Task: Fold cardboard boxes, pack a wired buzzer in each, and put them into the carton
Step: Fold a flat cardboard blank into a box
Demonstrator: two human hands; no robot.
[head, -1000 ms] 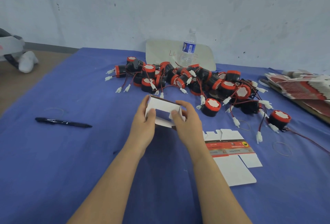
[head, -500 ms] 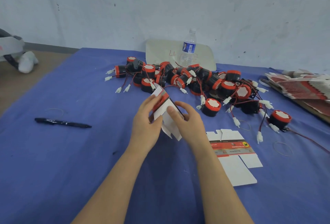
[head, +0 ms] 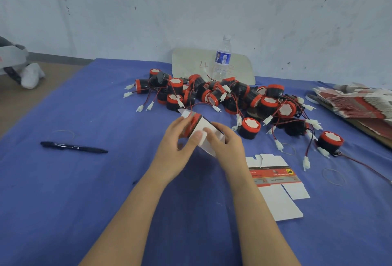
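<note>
The scene is lit evenly by soft, cool, diffuse light; no single source can be made out. Only faint, blurred shadows are cast on the cloth beneath the left hand and right hand. Small glints are seen on the bottle. The box is smeared by blur. The edges are bowed by wide-angle distortion, and the stack at right is rendered soft.

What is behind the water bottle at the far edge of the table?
Behind the water bottle stands a pale board with rounded corners. Red marks show on it beside the bottle. The bottle covers its middle, and the buzzers hide part of its lower edge.
</note>
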